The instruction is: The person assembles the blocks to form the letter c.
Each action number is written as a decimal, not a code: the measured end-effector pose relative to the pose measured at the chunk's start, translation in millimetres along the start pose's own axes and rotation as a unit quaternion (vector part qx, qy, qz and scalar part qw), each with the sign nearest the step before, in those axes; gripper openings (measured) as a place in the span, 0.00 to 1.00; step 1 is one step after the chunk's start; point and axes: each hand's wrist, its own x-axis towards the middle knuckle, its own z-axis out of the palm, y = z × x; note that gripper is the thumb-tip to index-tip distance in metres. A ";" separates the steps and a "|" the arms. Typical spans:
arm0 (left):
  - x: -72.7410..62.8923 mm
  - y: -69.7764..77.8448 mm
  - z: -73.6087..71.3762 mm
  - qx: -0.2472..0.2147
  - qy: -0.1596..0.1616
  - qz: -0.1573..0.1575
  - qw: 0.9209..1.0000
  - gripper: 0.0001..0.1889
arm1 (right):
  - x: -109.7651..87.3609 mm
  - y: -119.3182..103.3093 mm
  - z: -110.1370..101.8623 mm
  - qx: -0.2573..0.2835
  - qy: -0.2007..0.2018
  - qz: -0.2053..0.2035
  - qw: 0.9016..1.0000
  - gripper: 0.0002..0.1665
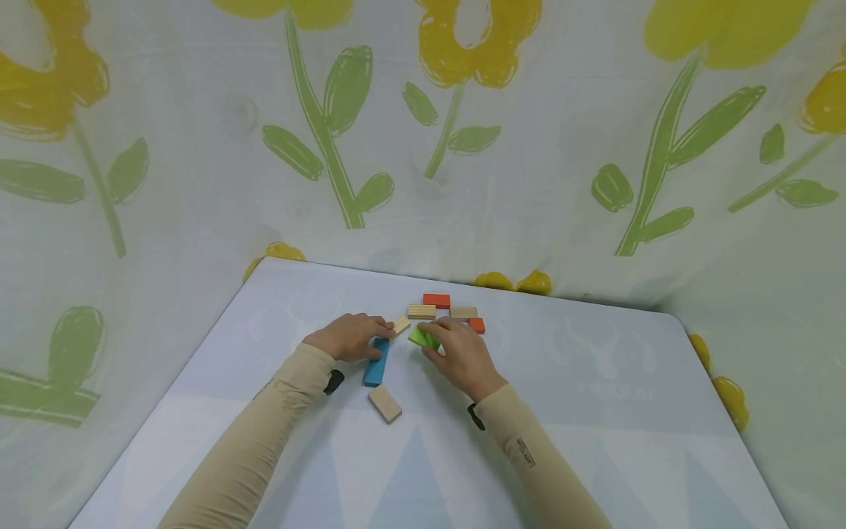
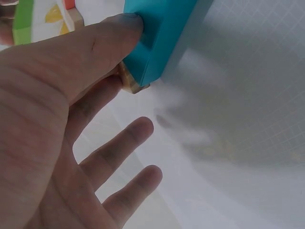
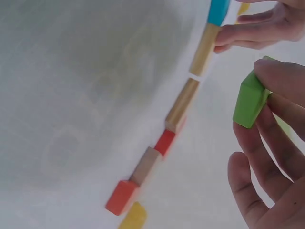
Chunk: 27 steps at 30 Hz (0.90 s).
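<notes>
My right hand pinches a green block between thumb and fingers, held over the table in front of the row of blocks. At the left of that row, my left hand reaches over a long blue block. Its thumb presses the blue block's side, while the index finger touches a pale wooden block at the blue block's end. The other fingers of the left hand stretch out loosely. Part of the green block is hidden by the right fingers in the head view.
Beyond the hands, a striped wooden block, a red block, a plain wooden block and a small red block form a curve. A loose wooden block lies nearer. Flowered cloth hangs behind the table.
</notes>
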 end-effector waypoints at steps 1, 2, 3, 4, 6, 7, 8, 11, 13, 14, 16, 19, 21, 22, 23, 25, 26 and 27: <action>-0.1 0.1 -0.1 0.000 -0.001 -0.001 1.000 0.27 | -0.8 -0.8 -1.3 0.001 0.006 -0.005 1.000 0.27; -0.2 0.2 -0.1 -0.001 -0.001 -0.002 1.000 0.27 | -1.6 -1.5 -2.6 0.002 0.013 -0.009 1.000 0.27; -0.3 0.2 -0.2 -0.002 -0.002 -0.003 1.000 0.27 | -2.3 -2.2 -3.8 0.004 0.019 -0.013 1.000 0.27; -0.4 0.2 -0.3 -0.004 -0.003 -0.005 1.000 0.27 | -2.9 -2.9 -5.0 0.004 0.025 -0.017 1.000 0.27; -0.3 0.0 -0.3 -0.006 -0.004 -0.007 1.000 0.27 | -4.5 -4.2 -7.8 0.007 0.034 -0.025 0.999 0.27; -0.2 -0.1 -0.3 -0.007 -0.004 -0.007 1.000 0.27 | -5.2 -4.8 -9.1 0.008 0.038 -0.029 0.999 0.27; 0.0 -0.3 -0.2 -0.006 -0.004 -0.007 1.000 0.27 | -5.9 -5.2 -10.2 0.008 0.040 -0.032 0.999 0.28; 0.9 -1.2 0.3 -0.005 -0.003 -0.004 1.000 0.27 | -7.9 -6.1 -13.7 0.009 0.046 -0.042 0.998 0.28; 1.4 -1.7 0.7 -0.003 -0.002 -0.002 1.000 0.27 | -9.3 -6.3 -15.6 0.009 0.052 -0.047 0.998 0.28; 1.6 -1.9 0.8 -0.002 -0.002 -0.001 1.000 0.27 | -9.9 -6.5 -16.6 0.010 0.055 -0.049 0.997 0.28; 1.6 -2.0 0.9 -0.001 -0.002 0.000 1.000 0.27 | -11.2 -6.7 -18.5 0.010 0.061 -0.051 0.997 0.28; 1.3 -1.5 0.5 -0.003 -0.003 -0.001 1.000 0.27 | -12.9 -7.5 -21.3 0.017 0.067 -0.054 0.996 0.28; 1.1 -1.1 0.2 -0.004 -0.003 -0.002 1.000 0.27 | -14.0 -7.9 -22.7 0.022 0.072 -0.057 0.996 0.28; 0.9 -0.7 -0.1 -0.004 -0.003 -0.003 1.000 0.27 | -14.7 -8.3 -23.4 0.026 0.074 -0.058 0.995 0.28; 0.8 -0.3 -0.2 -0.004 -0.003 -0.004 1.000 0.27 | -15.2 -8.5 -23.8 0.030 0.077 -0.062 0.995 0.28; 0.9 0.0 -0.4 -0.004 -0.003 -0.005 1.000 0.27 | -16.3 -9.3 -24.5 0.032 0.084 -0.066 0.994 0.28; 0.8 0.2 -0.6 -0.004 -0.004 -0.006 1.000 0.27 | -16.9 -9.8 -24.9 0.033 0.087 -0.068 0.993 0.28; 0.7 0.3 -0.6 -0.004 -0.004 -0.006 1.000 0.27 | -17.5 -10.2 -25.3 0.032 0.089 -0.070 0.993 0.28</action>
